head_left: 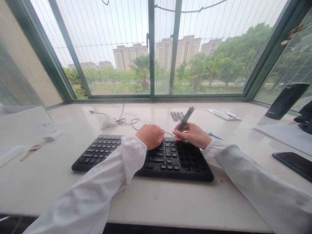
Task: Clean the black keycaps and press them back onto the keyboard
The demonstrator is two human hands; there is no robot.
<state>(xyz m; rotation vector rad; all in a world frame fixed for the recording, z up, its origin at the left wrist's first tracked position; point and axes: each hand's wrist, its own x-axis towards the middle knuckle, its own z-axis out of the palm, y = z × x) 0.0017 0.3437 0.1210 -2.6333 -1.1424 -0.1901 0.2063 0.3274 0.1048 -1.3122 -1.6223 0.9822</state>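
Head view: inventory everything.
Counter: one, white, beneath
Keyboard: one, black, centre
Keycaps: several, grey, behind
Cable: one, grey, behind
Box, block: one each, white, left
Key: one, reddish, left
Packet: one, pale, right
Stick: one, blue, right
Paper: some, white, right
Phone, case, bundle: one each, black, right
Window: one, green, back
Trees: many, green, outside
Buildings: several, beige, outside
Bar: one, dark, above keyboard
Left hand: one, white-sleeved, over keyboard
Right hand: one, white-sleeved, holding bar

Your left hand (150, 136): near center, palm down, fingers curled in, knuckles up. Your right hand (192, 133): just right of it, apart, thumb and fingers pinched closed, pointing left. Both forearms come in from the near corners, angled inward, white sleeves down to the wrists.
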